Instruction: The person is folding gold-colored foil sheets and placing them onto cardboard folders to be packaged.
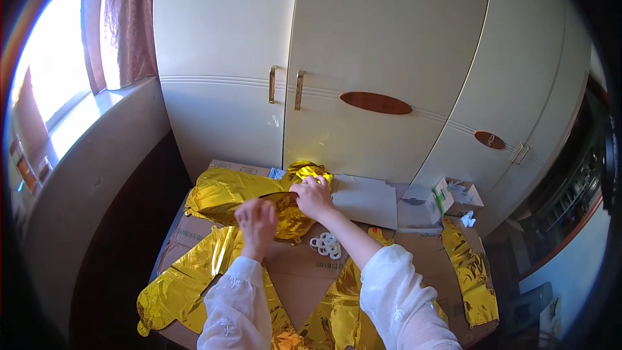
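A crumpled gold foil balloon (233,189), partly filled out, lies across the far side of the cardboard-covered table. My right hand (314,197) has its fingers closed on the balloon's bunched foil at the right end. My left hand (257,223) is just left of it, over the near edge of the same foil. Its fingers are bent and a little blurred, with the thumb apart and nothing visible in them. Close to my right forearm sits a small pile of white plastic rings (326,245) on the cardboard.
Flat gold foil balloons lie at the left (184,279), under my forearms (343,308) and at the right edge (468,275). A grey-white board (365,201) lies at the back. At the back right stands an open small box (459,196) with clear plastic inside. White cupboard doors (389,39) rise behind the table.
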Motion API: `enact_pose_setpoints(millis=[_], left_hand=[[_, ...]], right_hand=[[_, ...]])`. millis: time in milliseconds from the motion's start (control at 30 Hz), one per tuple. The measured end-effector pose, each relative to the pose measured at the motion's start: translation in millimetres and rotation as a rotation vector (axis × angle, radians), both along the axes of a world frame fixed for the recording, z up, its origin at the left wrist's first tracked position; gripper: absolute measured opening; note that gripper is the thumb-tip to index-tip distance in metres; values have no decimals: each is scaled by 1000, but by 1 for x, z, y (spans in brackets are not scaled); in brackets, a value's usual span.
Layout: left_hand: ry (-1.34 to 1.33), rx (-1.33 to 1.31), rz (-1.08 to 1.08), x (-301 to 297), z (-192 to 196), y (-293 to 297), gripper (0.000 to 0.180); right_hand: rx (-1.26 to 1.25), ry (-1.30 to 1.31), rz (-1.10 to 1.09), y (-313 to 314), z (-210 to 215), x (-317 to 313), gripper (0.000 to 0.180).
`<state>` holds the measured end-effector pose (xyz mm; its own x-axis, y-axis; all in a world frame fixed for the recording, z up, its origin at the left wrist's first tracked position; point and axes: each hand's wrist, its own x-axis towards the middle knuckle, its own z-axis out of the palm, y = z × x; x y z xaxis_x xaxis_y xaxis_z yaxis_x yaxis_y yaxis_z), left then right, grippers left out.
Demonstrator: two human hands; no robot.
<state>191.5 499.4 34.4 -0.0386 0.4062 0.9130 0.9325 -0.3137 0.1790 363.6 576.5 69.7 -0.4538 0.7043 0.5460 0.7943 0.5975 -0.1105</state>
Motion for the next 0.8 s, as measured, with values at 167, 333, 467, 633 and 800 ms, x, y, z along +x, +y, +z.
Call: enact_pose_setpoints(millis=[167,333,467,633,800], left_hand=[[202,-581,-476,3,-18,2,44],[356,-941,-261,6,-16,-8,60],[327,-962,-264,9,-12,-11,61],[307,-947,-267,9,-13,-11,62],[315,-956,-251,8,-12,-13,63]], right_hand=[[-203,153,-8,11,5,-2,21],[-267,320,-124,29,44,6,25],[-50,695,-5,46,101,25,23],[155,922,35,61,190,70,50],[198,689,-132,-9,260,101,33]])
